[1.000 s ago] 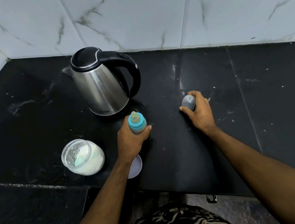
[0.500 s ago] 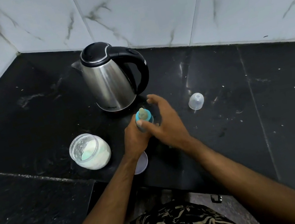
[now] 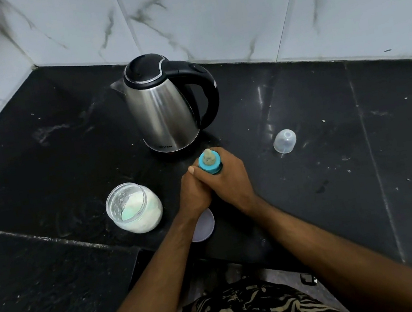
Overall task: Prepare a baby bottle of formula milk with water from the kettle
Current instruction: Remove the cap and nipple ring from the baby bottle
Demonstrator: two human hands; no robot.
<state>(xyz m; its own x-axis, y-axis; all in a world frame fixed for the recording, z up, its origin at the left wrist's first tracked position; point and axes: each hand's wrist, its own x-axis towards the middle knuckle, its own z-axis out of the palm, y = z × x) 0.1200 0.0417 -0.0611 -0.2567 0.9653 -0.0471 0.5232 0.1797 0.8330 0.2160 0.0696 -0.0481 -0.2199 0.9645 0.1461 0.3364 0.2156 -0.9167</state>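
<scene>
Both hands (image 3: 215, 184), bottle (image 3: 210, 162) seemingly upright

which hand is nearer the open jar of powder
Left. The left hand holds the bottle just right of the jar, with a gap between them. The right hand grips the bottle's blue collar from its far side, farther from the jar.

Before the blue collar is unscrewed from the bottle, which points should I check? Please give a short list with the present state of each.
1. Left hand grips the bottle body: ok.
2. Right hand is curled round the blue collar: ok.
3. Clear cap is off the teat and lies apart on the counter: ok.
4. Kettle stands upright with its lid shut, handle toward the right hand: ok.
5. Powder jar is open: ok.
6. Water in the kettle: cannot tell.
</scene>
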